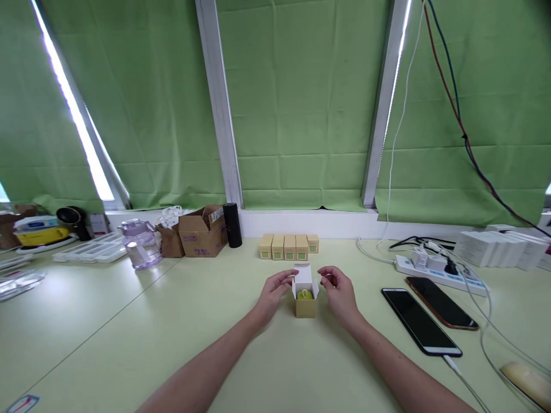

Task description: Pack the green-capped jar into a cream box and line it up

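A small tan box (305, 308) stands upright with its white lid and side flaps raised. Inside it shows a yellow-green object (305, 295) with a loop on top. My left hand (275, 291) is at the box's left side, fingers apart, fingertips by the raised lid. On the right, my right hand (338, 289) hovers beside the flap with its fingers curled and a gap between them and the box; nothing shows in it. Behind the open box, several closed small tan boxes (290, 248) stand in a row.
Two phones (420, 321) and a power strip (439, 274) with cables lie at the right, white boxes (495, 248) behind. Toward the back left are a cardboard box (202, 234), a black cylinder (232, 225), a purple bottle (141, 245) and plastic trays (92, 248).
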### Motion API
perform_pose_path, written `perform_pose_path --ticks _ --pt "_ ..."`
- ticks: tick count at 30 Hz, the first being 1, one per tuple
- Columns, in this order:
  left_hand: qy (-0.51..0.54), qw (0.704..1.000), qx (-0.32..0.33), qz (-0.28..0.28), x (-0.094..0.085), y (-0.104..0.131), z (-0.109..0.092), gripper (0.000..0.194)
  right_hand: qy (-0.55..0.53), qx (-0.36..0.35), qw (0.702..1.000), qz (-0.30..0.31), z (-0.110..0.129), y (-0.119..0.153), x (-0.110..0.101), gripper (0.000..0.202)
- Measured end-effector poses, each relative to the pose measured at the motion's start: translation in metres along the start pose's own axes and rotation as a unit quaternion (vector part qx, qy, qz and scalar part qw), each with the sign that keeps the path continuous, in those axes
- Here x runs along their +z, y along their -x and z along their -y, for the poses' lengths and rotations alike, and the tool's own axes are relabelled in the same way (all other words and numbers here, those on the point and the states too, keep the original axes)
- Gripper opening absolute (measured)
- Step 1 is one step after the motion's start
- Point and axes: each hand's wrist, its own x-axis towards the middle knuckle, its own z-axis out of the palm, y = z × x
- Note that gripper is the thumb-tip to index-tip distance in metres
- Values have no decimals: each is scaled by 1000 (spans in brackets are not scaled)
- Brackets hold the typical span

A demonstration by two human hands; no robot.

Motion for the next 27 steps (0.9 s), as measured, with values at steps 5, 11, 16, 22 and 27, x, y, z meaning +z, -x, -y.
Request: perform_pose_path --ticks 5,11,16,22,27 --pt "-5 1000 5 7 2 0 1 47 -15 37 999 3 -3 -1 1 26" --pt "-27 1000 13 10 2 0 5 45 -49 70 996 7 -1 -1 4 33" --pt "-44 999 11 7 4 0 10 51 -86 95 992 21 5 2 5 38" --pt "-50 999 -4 19 10 4 6 61 -115 100 988 29 11 4 6 42" --pt "-40 999 -23 21 14 6 3 62 -126 101 986 30 12 4 6 43"
